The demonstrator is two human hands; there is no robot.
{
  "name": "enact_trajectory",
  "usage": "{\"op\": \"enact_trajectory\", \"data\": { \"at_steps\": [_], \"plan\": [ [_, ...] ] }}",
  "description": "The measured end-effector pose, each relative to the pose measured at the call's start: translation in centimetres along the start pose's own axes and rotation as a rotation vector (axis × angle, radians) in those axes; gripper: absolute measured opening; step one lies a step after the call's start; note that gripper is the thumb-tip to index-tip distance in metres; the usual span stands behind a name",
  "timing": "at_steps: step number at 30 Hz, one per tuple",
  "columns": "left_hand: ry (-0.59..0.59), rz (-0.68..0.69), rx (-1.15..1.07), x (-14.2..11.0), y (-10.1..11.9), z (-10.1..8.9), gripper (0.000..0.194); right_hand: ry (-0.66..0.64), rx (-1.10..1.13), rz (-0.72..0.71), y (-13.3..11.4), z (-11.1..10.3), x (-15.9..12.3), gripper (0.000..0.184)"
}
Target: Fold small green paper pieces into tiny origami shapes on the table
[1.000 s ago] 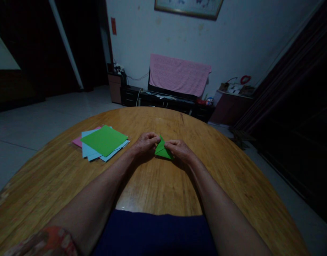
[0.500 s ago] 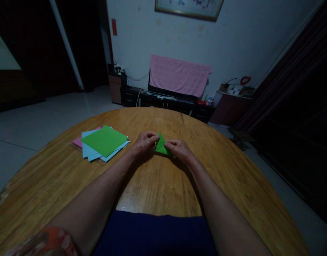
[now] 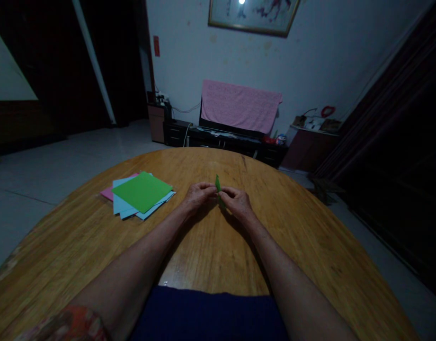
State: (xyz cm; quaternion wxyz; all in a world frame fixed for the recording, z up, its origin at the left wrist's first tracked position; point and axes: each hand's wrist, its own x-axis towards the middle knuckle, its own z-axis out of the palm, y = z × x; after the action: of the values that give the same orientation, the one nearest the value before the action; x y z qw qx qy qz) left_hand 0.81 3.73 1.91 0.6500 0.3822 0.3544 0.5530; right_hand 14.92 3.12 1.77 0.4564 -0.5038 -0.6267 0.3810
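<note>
The head view shows the right hand and left hand pinching a folded green paper between their fingertips, above the near-middle of the wooden table. On the table, well to the left, lies a fanned paper stack, green over blue and pink. Beyond, a red wall strip is too small to read for writing.

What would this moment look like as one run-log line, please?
left hand: pinching green paper | right hand: pinching same paper | paper stack: on table, left side
</note>
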Motion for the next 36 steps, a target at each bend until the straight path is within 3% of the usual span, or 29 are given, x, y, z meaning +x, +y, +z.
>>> {"op": "enact_trajectory", "data": {
  "at_steps": [3, 18, 30, 36],
  "plan": [
    [-0.011, -0.025, -0.012, 0.0, 0.0, -0.2, 0.029, 0.051, 0.054, -0.001, -0.4, 0.2, -0.3, 0.033],
    [-0.057, -0.012, 0.019, 0.1, -0.3, -0.6, 0.031, 0.04, 0.155, 0.038, -0.3, 0.3, -0.2, 0.022],
    [-0.11, 0.019, 0.028, -0.1, -1.2, -0.7, 0.022, 0.049, 0.154, 0.054, 0.0, 0.8, -0.4, 0.022],
    [-0.07, 0.028, 0.084, -0.6, -0.6, -0.2, 0.016, 0.04, 0.195, 0.052, -0.1, 0.9, -0.4, 0.023]
  ]
}}
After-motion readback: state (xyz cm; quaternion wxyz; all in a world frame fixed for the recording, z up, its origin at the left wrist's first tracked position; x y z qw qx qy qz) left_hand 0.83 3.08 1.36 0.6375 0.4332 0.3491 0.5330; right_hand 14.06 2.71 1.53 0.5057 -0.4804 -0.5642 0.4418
